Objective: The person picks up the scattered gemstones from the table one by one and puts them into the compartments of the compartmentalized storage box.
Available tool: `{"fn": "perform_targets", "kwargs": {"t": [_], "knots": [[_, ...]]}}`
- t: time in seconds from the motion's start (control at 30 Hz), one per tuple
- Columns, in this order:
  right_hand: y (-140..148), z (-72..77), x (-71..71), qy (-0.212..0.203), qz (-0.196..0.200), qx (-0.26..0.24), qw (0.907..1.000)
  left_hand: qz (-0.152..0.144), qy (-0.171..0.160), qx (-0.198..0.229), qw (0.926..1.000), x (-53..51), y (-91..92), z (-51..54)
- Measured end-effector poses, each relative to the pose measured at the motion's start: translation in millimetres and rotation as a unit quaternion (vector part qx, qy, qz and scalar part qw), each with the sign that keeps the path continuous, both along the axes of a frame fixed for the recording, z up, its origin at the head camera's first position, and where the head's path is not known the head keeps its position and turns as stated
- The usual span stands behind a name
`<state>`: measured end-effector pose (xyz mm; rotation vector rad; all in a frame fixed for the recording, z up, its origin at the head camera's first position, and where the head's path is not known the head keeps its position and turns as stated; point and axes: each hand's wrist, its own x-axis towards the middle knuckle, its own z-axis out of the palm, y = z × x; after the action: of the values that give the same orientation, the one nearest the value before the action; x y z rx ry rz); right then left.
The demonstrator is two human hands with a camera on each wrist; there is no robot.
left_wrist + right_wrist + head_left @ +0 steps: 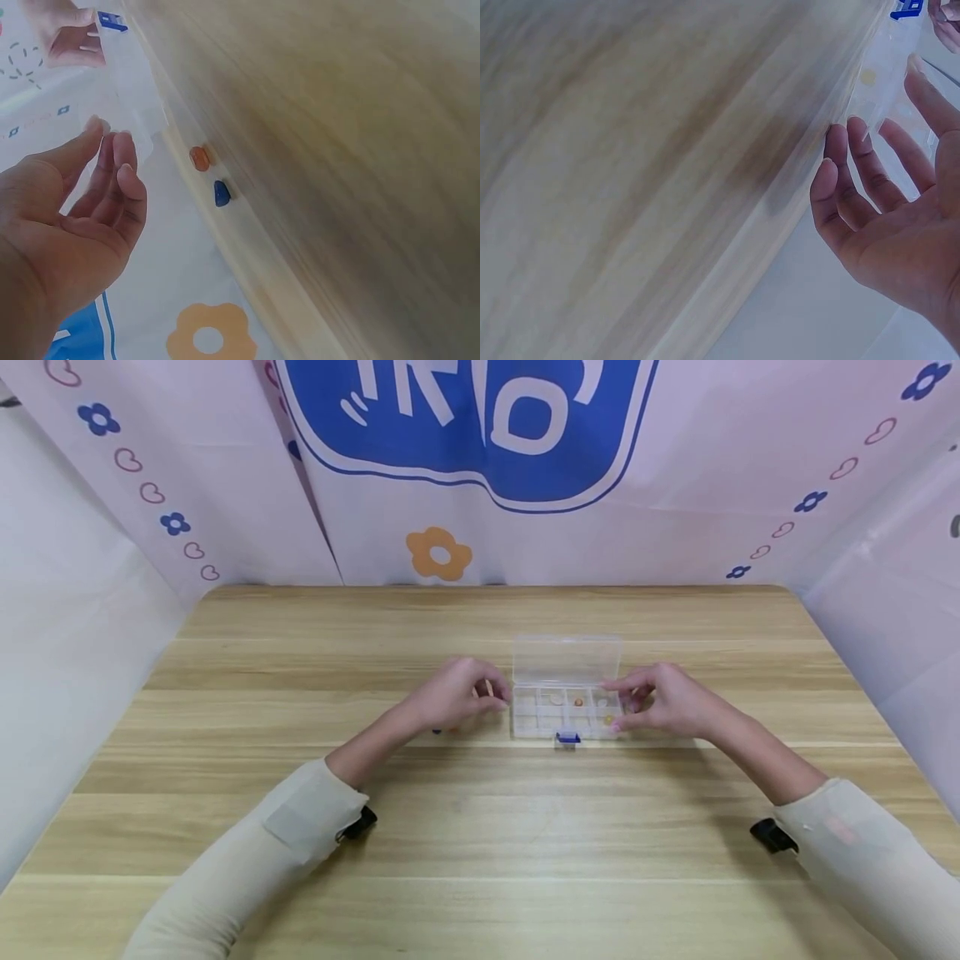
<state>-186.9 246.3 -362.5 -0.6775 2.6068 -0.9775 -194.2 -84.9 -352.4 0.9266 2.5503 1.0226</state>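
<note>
A clear plastic compartment box point(528, 723) stands on the table with its lid point(567, 660) raised at the back and a blue latch point(567, 738) in front. Several small stones lie inside, among them an orange one point(578, 702) and a yellow one point(608, 720). At the box's left edge, my left hand point(467, 690) pinches a small whitish stone point(106, 128) between thumb and fingertips. My right hand point(667, 700) grips the box's right end, thumb at the front and forefinger at the back. An orange stone point(199, 158) and a dark blue stone point(221, 193) lie beneath the left hand.
The wood-grain table point(480, 843) extends around the box on all sides. A white printed sheet point(697, 460) with a blue emblem hangs behind the far edge, and white sheeting point(75, 610) flanks the sides.
</note>
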Motion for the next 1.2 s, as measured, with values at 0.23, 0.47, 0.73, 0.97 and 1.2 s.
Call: {"fn": "perform_targets", "kwargs": {"t": [0.23,0.47,0.73,0.97,1.2], "knots": [[0.6,-1.6,-1.0,0.0,0.0,-0.001,1.0,0.0,-0.001,0.004,1.0,0.3,8.3,1.8],[1.5,-2.5,-1.3,0.002,0.0,-0.004,1.0,-0.002,-0.004,0.009,0.9999,-0.8,15.7,2.5],[1.0,-3.0,-1.4,0.008,0.003,-0.005,0.9999,-0.01,-0.01,0.014,0.9998,-2.5,21.6,4.0],[0.8,-2.0,-1.3,0.01,0.007,-0.006,0.9999,-0.018,-0.028,0.021,0.9992,-5.1,28.5,1.4],[0.8,-0.7,-0.9,0.001,0.002,-0.002,1.0,-0.021,-0.028,0.013,0.9993,-7.2,33.4,0.6]]}}
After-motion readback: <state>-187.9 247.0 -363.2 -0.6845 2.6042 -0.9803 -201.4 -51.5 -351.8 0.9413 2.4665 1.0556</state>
